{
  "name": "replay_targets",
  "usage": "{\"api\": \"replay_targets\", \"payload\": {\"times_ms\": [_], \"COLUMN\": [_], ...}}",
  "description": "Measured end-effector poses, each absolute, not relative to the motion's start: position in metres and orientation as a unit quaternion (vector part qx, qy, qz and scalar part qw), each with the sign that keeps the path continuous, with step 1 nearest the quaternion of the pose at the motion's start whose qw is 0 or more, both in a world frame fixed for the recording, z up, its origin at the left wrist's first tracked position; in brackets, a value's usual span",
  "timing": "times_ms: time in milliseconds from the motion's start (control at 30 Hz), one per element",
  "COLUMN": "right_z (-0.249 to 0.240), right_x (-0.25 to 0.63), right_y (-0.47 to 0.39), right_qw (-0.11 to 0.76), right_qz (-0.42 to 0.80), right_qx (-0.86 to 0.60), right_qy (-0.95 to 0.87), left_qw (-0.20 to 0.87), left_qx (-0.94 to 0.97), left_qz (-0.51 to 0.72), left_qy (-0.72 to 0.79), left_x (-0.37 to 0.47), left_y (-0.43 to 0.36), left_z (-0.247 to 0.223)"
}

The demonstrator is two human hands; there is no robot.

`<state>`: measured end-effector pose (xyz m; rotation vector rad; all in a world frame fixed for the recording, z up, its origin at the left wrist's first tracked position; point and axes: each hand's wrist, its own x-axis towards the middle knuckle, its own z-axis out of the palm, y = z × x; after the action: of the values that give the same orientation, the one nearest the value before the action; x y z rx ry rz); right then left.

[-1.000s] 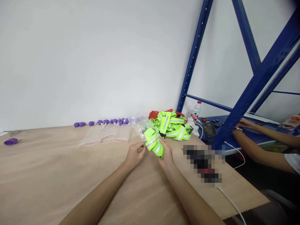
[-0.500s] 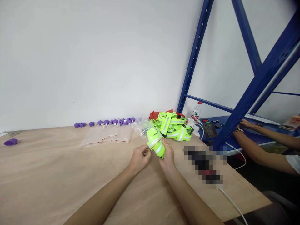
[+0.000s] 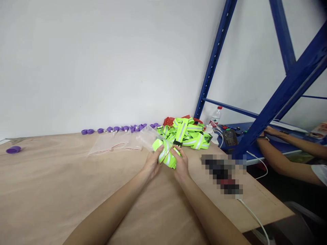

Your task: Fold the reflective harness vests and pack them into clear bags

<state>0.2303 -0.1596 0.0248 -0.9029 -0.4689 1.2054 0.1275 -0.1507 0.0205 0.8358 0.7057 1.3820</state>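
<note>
Between my hands is a folded bundle of neon-yellow reflective straps (image 3: 169, 160), partly inside a clear zip bag (image 3: 146, 136). The bag's red-lined mouth crosses the bundle, and its clear end points away to the left. My left hand (image 3: 152, 164) is closed on the bag and bundle from the left, thumb on top. Gripping the bundle's right side is my right hand (image 3: 182, 164), fingers bent over it. Just beyond them lies a loose pile of the same reflective straps (image 3: 195, 131) with black buckles.
Flat zip bags (image 3: 114, 142) lie left of my hands. Several purple cups or caps (image 3: 125, 128) line the wall; another purple cup (image 3: 13, 149) lies far left. A blurred dark object (image 3: 221, 173), a bottle (image 3: 216, 116) and a blue rack post (image 3: 216, 58) are right. Another person's arms (image 3: 278, 153) reach in there.
My left hand has moved from the bag's edge onto the bundle, thumb on top. The bundle sits deeper in the bag and has shifted slightly left. The view has moved a little.
</note>
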Motion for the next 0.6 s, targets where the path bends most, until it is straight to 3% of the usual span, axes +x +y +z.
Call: {"api": "replay_targets", "payload": {"times_ms": [600], "right_z": [0.009], "right_x": [0.229], "right_y": [-0.156], "right_qw": [0.694], "right_qz": [0.542], "right_qx": [-0.416], "right_qy": [-0.228], "left_qw": [0.533], "left_qx": [0.371], "left_qz": [0.659], "left_qy": [0.379], "left_x": [0.148], "left_y": [-0.171], "left_z": [0.008]}}
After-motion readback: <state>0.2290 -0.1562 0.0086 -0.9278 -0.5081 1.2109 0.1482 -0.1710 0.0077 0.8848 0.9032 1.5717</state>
